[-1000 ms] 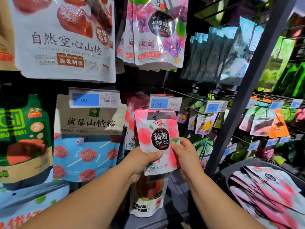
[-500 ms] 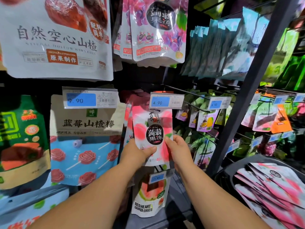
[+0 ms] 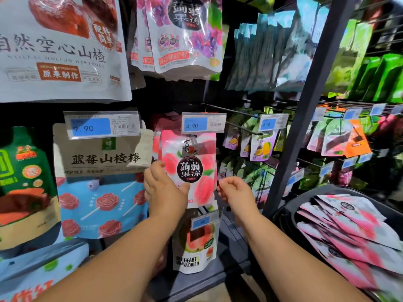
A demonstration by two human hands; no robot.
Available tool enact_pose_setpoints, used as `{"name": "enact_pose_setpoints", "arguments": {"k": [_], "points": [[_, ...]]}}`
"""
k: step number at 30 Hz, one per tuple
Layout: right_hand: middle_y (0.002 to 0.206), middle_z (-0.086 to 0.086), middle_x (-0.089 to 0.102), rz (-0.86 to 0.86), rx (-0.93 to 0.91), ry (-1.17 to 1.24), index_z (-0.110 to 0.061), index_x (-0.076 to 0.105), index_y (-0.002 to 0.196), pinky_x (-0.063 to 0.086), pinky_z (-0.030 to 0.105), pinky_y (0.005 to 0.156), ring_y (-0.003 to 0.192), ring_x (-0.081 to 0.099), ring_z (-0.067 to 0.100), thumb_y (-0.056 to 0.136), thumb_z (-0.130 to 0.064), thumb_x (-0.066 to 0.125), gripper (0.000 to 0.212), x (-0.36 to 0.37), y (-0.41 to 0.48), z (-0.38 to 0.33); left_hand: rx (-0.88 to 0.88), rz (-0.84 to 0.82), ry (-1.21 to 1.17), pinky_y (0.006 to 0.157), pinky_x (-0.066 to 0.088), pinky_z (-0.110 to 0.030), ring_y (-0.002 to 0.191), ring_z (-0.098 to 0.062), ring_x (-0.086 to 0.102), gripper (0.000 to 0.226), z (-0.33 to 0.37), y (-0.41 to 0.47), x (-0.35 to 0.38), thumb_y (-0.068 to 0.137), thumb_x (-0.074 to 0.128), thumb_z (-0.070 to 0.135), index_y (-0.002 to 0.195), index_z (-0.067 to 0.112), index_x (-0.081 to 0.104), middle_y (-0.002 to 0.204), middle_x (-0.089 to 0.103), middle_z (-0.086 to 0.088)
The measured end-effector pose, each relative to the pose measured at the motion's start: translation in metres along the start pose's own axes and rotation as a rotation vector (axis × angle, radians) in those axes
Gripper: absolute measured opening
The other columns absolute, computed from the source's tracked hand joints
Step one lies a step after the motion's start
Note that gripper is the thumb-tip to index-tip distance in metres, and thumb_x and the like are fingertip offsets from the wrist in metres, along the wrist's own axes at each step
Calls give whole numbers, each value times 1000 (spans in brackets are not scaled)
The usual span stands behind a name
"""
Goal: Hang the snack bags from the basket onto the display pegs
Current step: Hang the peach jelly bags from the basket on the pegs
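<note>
Pink bag [image 3: 189, 171] — in left hand [image 3: 166, 189]

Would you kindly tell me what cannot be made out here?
- Head view: the hang hole of the pink peach-print jelly bag, hidden behind the blue 4.90 price tag.
- Head view: the bag's lower left corner, covered by the left hand.
- Head view: whether the right hand touches the bag; its curled fingers hide that.
- Head view: bag count in the dark basket, blurred and cut by the right edge.

To my left hangs a blueberry hawthorn bag [image 3: 102, 188] under a 9.90 price tag [image 3: 102, 125]; below centre, a dried guava bag [image 3: 193, 251].
</note>
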State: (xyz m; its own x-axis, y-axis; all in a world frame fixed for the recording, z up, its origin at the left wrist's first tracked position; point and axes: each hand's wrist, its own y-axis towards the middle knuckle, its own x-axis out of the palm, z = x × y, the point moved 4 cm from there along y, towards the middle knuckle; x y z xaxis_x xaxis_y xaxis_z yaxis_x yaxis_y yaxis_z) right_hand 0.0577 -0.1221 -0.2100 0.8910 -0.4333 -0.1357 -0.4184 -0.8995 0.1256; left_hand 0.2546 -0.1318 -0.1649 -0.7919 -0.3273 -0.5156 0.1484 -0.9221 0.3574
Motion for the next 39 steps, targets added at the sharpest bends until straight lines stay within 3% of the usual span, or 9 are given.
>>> {"name": "enact_pose_setpoints", "arguments": {"k": [4, 11, 16, 20, 23, 26, 31, 36, 39], "points": [[75, -1, 64, 43, -39, -11, -13, 64, 87, 46, 24, 63, 65, 55, 12, 98, -22, 60, 15, -23, -11, -10, 126, -106, 5, 103, 35, -42, 121, -29, 37, 57, 14, -14, 14, 81, 75, 23, 124, 11, 39, 127, 38, -9], [76, -4, 65, 119, -87, -216, -24, 64, 80, 51, 38, 72, 70, 59, 15, 87, -40, 66, 18, -96, -33, -19, 293, -508, -164, 69, 37, -26, 75, -14, 42, 29, 46, -47, 80, 86, 73, 19, 100, 19, 48, 89, 43, 3], [71, -6, 60, 182, -44, -398, -24, 62, 77, 44, 24, 62, 63, 51, 10, 91, -24, 67, 15, -172, -61, -11, 413, -710, -140, 81, 41, -28, 93, -17, 54, 15, 70, -83, 126, 93, 64, 28, 105, 21, 58, 102, 55, 1], [72, -6, 65, 278, 48, -544, -23, 64, 80, 46, 32, 68, 67, 56, 14, 91, -24, 68, 13, -241, -80, 2, 568, -853, -97, 98, 40, -30, 117, -19, 52, 33, 102, -110, 153, 97, 57, 33, 126, 18, 60, 125, 59, 0], [77, -11, 66, 371, 117, -712, -29, 63, 79, 42, 25, 62, 74, 60, 16, 92, -28, 68, 13, -281, -82, 10, 730, -1022, 10, 112, 31, -35, 137, -21, 38, 43, 120, -130, 171, 102, 44, 40, 140, 22, 50, 145, 47, 1], [104, -10, 68, 394, 176, -808, -31, 66, 100, 41, 29, 73, 93, 61, 15, 92, -31, 68, 8, -306, -76, 19, 760, -1173, 170, 119, 14, -36, 150, -20, 7, 47, 119, -147, 188, 105, 32, 42, 148, 25, 39, 159, 26, 2], [132, 1, 61, 305, 220, -795, -23, 61, 131, 34, 23, 85, 107, 54, 15, 91, -31, 71, 42, -316, -55, 41, 803, -1143, 233, 121, 6, -42, 150, -12, -8, 50, 106, -153, 198, 104, 28, 46, 152, 33, 27, 163, 10, 11], [141, -2, 56, 339, 248, -731, -26, 62, 132, 36, 28, 98, 126, 53, 19, 89, -37, 72, 45, -322, -47, 58, 785, -1145, 195, 118, 4, -34, 148, -5, -12, 49, 101, -151, 202, 104, 27, 48, 152, 38, 24, 162, 7, 16], [132, -1, 64, 399, 202, -813, -27, 67, 125, 39, 29, 97, 121, 56, 21, 93, -37, 65, 34, -322, -47, 60, 749, -1152, 176, 118, 2, -34, 147, -3, -14, 49, 99, -152, 205, 104, 27, 49, 152, 40, 23, 161, 6, 19]]}}
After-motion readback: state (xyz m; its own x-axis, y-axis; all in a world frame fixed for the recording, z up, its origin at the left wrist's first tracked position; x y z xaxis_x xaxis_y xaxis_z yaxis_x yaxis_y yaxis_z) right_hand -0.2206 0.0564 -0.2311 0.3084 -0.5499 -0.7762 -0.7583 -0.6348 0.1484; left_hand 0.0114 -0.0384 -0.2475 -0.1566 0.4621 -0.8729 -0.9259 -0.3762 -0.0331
